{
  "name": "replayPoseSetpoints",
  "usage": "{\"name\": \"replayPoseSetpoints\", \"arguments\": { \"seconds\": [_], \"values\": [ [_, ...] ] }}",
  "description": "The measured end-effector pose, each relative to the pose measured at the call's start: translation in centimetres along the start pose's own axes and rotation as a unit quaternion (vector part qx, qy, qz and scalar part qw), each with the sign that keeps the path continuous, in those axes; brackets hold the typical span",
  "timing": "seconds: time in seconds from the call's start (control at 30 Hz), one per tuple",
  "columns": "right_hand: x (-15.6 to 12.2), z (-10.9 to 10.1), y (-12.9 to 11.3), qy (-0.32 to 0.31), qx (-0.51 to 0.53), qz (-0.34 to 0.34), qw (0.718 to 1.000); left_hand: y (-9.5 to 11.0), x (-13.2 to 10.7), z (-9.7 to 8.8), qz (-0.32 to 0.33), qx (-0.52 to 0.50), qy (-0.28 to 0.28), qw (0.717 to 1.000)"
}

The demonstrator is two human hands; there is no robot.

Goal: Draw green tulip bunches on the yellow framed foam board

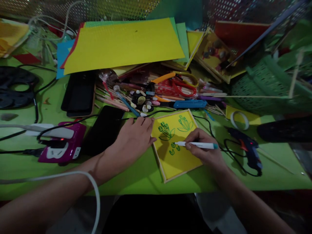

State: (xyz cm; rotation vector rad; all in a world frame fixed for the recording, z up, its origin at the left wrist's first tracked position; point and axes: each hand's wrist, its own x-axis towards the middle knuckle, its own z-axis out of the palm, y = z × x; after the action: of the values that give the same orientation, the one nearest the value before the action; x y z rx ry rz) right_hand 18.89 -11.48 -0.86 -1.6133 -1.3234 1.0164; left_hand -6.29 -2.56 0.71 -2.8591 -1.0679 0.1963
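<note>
A yellow board (180, 162) with a thin wooden frame lies tilted on the green table near its front edge. Green flower drawings (166, 131) cover its upper half, and smaller green tulip heads and leaves show in the middle. My right hand (203, 151) grips a white marker (198, 145) with a green end, its tip at the small tulip shapes. My left hand (136, 138) rests palm down at the board's left edge, fingers stretched forward and holding nothing. Beside its wrist lies a black phone (104, 130).
Yellow sheets (126, 45) sit atop sticks, pens and scissors (182, 87). A blue cutter (190, 104) lies behind the board. A glue gun (248, 149), tape roll (239, 120) and green basket (270, 84) stand right. A purple power strip (64, 146) with cables lies left.
</note>
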Motion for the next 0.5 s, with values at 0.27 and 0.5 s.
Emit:
{"name": "replayPoseSetpoints", "arguments": {
  "seconds": [0.27, 0.5],
  "values": [
    [0.00, 0.11, -0.03, -0.003, -0.006, -0.013, 1.000, -0.07, -0.16, 0.33, 0.002, 0.006, 0.021, 1.000],
    [-0.07, 0.12, 0.06, -0.005, -0.015, -0.013, 1.000, -0.02, -0.09, 0.12, 0.005, 0.006, 0.024, 1.000]
  ]
}}
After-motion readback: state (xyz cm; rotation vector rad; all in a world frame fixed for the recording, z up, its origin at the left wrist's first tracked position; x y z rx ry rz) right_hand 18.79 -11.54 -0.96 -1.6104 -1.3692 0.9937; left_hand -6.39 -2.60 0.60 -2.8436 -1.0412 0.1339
